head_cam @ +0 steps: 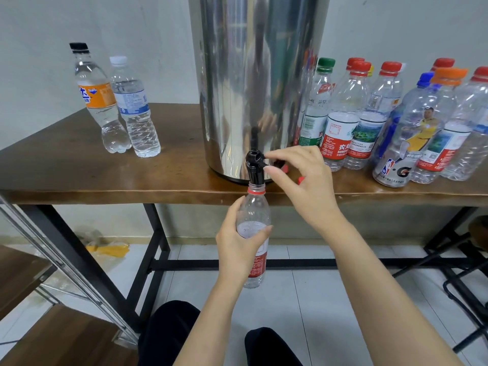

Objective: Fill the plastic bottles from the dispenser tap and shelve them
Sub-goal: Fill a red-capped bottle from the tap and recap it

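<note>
Left fingers grip the bottle held under the tap.

Premises are presenting as a plain utility room: bare wall, tiled floor, metal-framed wooden desk carrying a steel dispenser.

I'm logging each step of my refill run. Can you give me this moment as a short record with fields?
Left hand: grips the uncapped bottle, its mouth up against the tap spout
Right hand: pinches the tap lever
Fill state: bottle looks partly filled
Dispenser: steel, stands on the wooden table
Left of dispenser: two capped bottles holding water
Right of dispenser: cluster of capped bottles, seemingly empty
</note>
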`<state>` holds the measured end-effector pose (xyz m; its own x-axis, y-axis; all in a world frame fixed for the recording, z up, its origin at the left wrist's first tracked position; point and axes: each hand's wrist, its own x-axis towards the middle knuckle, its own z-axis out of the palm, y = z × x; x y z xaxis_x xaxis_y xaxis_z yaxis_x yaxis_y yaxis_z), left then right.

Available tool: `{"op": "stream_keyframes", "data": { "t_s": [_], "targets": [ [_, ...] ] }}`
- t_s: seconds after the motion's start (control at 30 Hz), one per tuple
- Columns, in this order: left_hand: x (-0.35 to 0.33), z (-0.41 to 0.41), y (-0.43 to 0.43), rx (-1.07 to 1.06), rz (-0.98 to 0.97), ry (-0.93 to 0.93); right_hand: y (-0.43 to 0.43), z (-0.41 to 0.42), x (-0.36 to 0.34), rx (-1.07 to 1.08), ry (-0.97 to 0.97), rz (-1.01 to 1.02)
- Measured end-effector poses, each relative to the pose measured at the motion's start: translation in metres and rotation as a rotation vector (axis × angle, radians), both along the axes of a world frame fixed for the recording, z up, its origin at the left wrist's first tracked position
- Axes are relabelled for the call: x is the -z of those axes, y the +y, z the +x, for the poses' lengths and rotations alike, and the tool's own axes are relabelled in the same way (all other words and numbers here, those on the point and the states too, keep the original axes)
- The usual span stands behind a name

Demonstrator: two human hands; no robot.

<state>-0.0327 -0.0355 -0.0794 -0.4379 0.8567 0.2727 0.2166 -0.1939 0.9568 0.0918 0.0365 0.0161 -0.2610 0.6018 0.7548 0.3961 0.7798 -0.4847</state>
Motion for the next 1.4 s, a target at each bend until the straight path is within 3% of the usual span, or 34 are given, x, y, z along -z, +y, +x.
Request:
{"op": "stream_keyframes", "data": {
  "t_s": [0.13,0.47,1.4],
  "targets": [
    [0.001,0.003,-0.001,-0.011,0.004,-0.014,0.013,0.007,-0.007,-0.146,0.004,-0.147],
    [0.008,0.010,-0.002,-0.043,0.043,-0.012,0.007,-0.020,0.027,-0.013,0.267,0.051],
    [0.008,0.011,-0.001,-0.044,0.006,-0.060,0.007,-0.021,0.028,-0.087,0.339,0.031]
  ]
}}
